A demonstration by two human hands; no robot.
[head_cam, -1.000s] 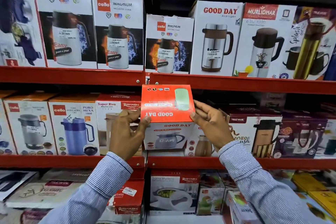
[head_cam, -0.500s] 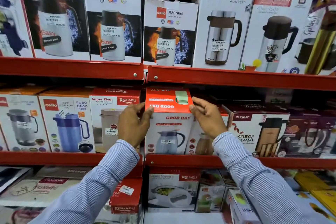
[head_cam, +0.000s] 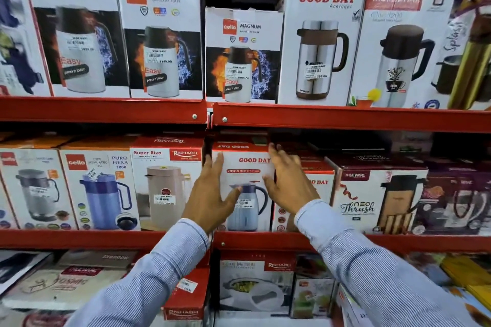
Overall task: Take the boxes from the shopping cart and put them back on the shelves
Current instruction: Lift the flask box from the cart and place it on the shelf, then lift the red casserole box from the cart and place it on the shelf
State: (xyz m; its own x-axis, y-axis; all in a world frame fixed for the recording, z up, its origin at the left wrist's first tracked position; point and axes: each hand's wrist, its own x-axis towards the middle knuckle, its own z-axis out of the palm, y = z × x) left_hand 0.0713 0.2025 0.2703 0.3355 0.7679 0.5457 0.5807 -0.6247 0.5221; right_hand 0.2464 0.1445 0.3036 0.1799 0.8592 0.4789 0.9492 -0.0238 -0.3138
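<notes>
Head view: the Good Day box (head_cam: 243, 167) is being seated on the middle shelf (head_cam: 265, 240), front label outward, between the Rishabh box (head_cam: 166, 183) and a second Good Day carton (head_cam: 318, 183). The left hand (head_cam: 210, 196) and right hand (head_cam: 288, 186) are being held beside it, fingers (head_cam: 219, 164) spread wide, gripping nothing, probably for squaring. No cart is being shown.

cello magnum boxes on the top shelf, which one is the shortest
The rightmost Magnum box, beside the Good Day box. Its top sits well below the two taller Magnum boxes to its left.
</notes>
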